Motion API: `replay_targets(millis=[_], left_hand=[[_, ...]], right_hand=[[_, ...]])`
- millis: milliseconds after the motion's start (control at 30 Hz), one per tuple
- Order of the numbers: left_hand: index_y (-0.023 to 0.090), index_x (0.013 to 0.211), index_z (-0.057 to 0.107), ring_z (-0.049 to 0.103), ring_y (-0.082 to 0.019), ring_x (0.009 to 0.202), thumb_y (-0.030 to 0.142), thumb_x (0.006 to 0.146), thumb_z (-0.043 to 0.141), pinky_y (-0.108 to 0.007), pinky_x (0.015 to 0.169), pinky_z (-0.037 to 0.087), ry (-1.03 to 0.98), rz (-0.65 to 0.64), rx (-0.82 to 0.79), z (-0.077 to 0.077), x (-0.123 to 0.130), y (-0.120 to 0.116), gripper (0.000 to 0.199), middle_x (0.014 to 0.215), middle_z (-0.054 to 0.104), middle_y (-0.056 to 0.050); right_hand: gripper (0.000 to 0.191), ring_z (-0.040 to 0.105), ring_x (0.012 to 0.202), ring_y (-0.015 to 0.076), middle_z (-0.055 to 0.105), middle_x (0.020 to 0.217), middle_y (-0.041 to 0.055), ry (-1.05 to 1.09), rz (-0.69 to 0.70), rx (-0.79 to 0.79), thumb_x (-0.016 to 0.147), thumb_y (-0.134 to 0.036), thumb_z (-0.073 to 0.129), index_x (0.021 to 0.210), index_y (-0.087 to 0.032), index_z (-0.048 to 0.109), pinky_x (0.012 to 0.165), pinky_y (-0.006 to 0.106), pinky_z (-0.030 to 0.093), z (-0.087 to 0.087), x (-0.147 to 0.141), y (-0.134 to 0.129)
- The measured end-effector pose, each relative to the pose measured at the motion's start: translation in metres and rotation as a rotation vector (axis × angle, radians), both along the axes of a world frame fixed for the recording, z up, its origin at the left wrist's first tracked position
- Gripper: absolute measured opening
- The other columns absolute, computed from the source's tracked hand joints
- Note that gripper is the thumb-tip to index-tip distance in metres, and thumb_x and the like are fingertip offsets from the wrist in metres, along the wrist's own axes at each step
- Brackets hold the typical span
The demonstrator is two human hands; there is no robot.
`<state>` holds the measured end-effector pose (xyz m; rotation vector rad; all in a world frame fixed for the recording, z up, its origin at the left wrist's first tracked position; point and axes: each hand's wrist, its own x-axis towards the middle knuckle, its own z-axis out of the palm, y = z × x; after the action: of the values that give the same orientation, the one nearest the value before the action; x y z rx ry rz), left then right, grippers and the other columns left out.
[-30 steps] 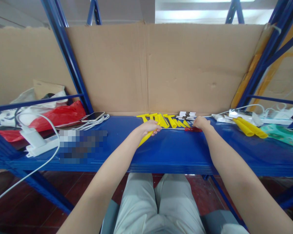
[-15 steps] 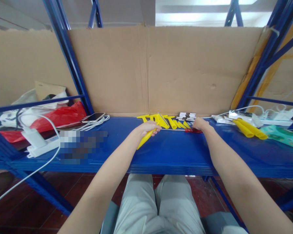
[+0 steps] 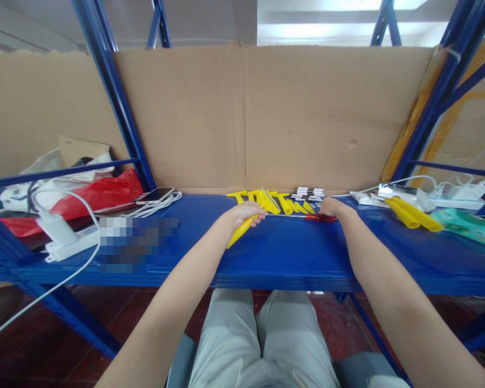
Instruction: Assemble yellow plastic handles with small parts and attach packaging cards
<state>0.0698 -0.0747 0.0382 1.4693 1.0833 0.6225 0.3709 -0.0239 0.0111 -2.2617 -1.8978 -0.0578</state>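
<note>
My left hand [image 3: 248, 213] is closed round a yellow tool [image 3: 239, 231]; its handle points toward me and its wide head shows beyond my fingers. My right hand [image 3: 332, 207] is at the red handle [image 3: 320, 218] of a screwdriver, fingers bent down; its grip is partly hidden. The thin metal shaft runs left toward the yellow tool's head. Behind, several yellow parts [image 3: 286, 205] lie in a row, with small yellow wedges [image 3: 307, 207] at its right end. White-and-black pieces [image 3: 308, 192] are stacked beyond them.
On the blue shelf [image 3: 278, 253], two yellow tubes [image 3: 414, 213], a green packet [image 3: 466, 223] and a power strip lie right. A red bag [image 3: 97, 194], white cables [image 3: 157, 203] and a phone are left. Cardboard [image 3: 242, 118] stands behind.
My right hand has shifted very slightly, and a little more of the red handle shows. My left hand holds the yellow tool in the same place.
</note>
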Motion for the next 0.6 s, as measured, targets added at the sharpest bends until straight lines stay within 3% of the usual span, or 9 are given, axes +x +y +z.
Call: replay_targets(millis=[100, 333, 600], left_hand=[[0.017, 0.070, 0.043, 0.036, -0.003, 0.034, 0.002, 0.079, 0.055, -0.015, 0.034, 0.025, -0.015, -0.007, -0.008, -0.001, -0.001, 0.001, 0.021, 0.049, 0.048, 0.005], [0.016, 0.064, 0.043, 0.034, -0.002, 0.035, 0.002, 0.081, 0.051, -0.015, 0.034, 0.025, -0.042, -0.032, -0.041, -0.001, -0.002, 0.004, 0.024, 0.049, 0.046, 0.005], [0.016, 0.062, 0.043, 0.031, -0.001, 0.037, 0.006, 0.079, 0.058, -0.014, 0.035, 0.022, -0.153, -0.128, -0.085, -0.002, -0.005, 0.007, 0.025, 0.050, 0.043, 0.006]], right_hand=[[0.020, 0.067, 0.090, 0.0250, 0.070, 0.087, 0.0138, -0.038, -0.020, -0.123, 0.073, -0.016, 0.063, 0.091, -0.012, 0.071, 0.074, 0.027, 0.049, 0.002, -0.003, -0.003], [0.021, 0.067, 0.087, 0.0247, 0.071, 0.082, 0.0107, -0.011, 0.018, -0.052, 0.065, -0.020, 0.072, 0.085, -0.015, 0.071, 0.071, 0.026, 0.051, 0.004, -0.002, -0.005], [0.016, 0.067, 0.083, 0.0255, 0.071, 0.080, 0.0116, -0.024, 0.032, -0.105, 0.067, -0.013, 0.066, 0.082, -0.014, 0.071, 0.070, 0.029, 0.051, 0.007, -0.006, -0.015]])
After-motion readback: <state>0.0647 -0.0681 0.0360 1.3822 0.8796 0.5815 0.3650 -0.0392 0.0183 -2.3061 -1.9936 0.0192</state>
